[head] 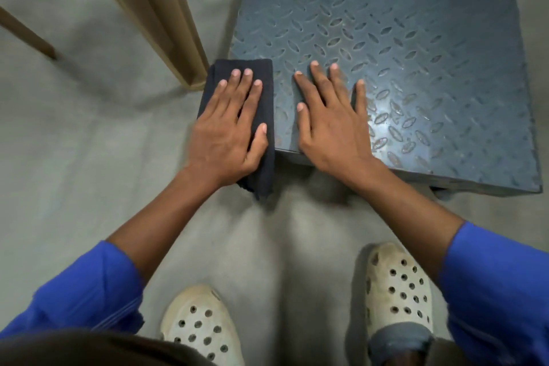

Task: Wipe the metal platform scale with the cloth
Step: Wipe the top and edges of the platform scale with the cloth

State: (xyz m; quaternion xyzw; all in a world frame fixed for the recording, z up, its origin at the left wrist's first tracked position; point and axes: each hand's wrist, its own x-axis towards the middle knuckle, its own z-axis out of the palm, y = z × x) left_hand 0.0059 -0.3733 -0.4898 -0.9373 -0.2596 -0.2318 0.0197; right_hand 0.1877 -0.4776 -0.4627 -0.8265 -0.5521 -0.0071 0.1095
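- Cloth point(265, 104) — dark and folded into an oblong — lies with its long axis running away from the person, its far end squared off and tipped slightly to the right.
- It sits over the left edge of the metal platform scale point(416, 53), at the near-left corner; its near end droops off past that corner toward the grey floor point(89, 142).
- Left hand point(227, 134) lies flat on top of the cloth, fingers straight and pointing along its length, thumb resting by its right edge; it presses rather than grasps.
- Right hand point(332, 128) is spread palm-down on the bare tread-plate just beside the cloth, fingers fanned and holding nothing — a narrow strip of metal shows between hand and cloth.
- Both forearms come out of blue sleeves point(89, 291).
- Pale perforated clogs point(398, 285) stand on the floor, nearer than the scale.
- Wooden legs point(166, 24) stand to the left, one foot close to the cloth's far corner.
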